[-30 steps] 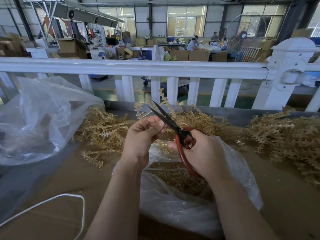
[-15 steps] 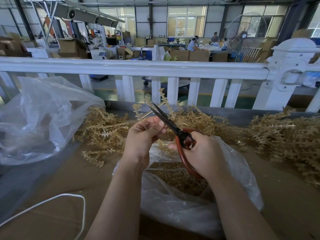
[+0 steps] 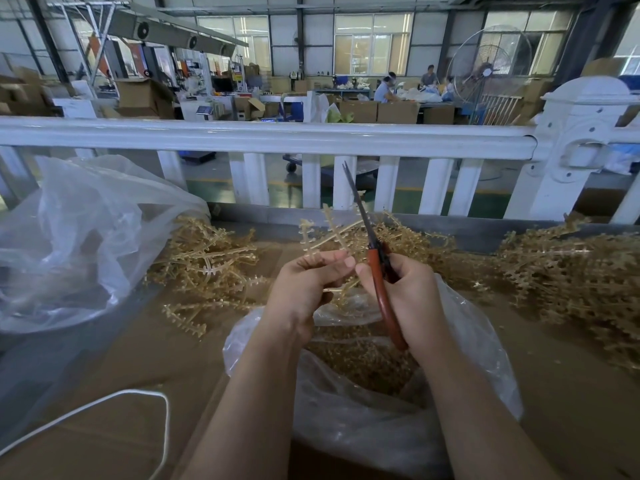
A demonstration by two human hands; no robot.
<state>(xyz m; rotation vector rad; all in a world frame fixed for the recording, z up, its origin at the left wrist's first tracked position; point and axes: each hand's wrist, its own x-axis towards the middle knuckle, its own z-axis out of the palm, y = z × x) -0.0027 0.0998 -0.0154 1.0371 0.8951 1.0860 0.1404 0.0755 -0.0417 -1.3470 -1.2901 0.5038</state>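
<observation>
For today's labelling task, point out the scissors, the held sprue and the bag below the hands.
scissors (image 3: pixel 382 299): head view, red handle.
sprue (image 3: pixel 306 239): head view, toothed branch.
bag (image 3: pixel 363 427): head view, front wall.

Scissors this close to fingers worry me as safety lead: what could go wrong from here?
1. The left hand pinches the sprue with its fingertips right beside the scissors, which the right hand grips. A snip there could nick them.
2. The sprue is held over the near rim of the bag, so cut bits may miss it and scatter.
</observation>
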